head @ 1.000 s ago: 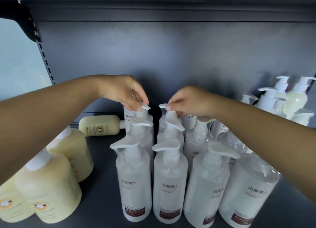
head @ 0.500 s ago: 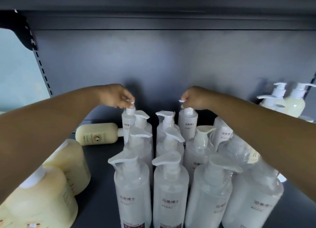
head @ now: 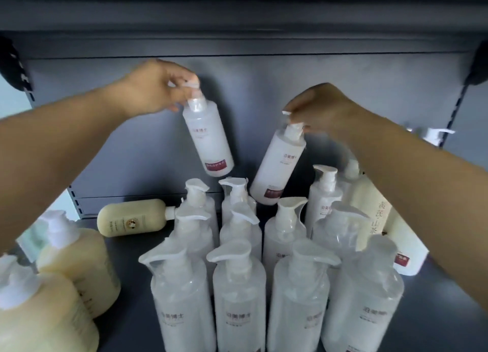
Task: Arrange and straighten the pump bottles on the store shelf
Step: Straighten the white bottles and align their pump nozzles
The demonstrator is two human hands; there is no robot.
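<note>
My left hand grips the pump head of a white pump bottle and holds it in the air, tilted, above the back row. My right hand holds a second white pump bottle by its pump, also lifted and leaning left. Below them several white pump bottles stand in rows on the dark shelf.
A cream bottle lies on its side at the back left. Two cream pump bottles stand at the front left. More cream and white bottles crowd the right. The shelf above hangs close overhead.
Both hands have closed on a pump head at the back row and lifted a white bottle each up off the shelf.
</note>
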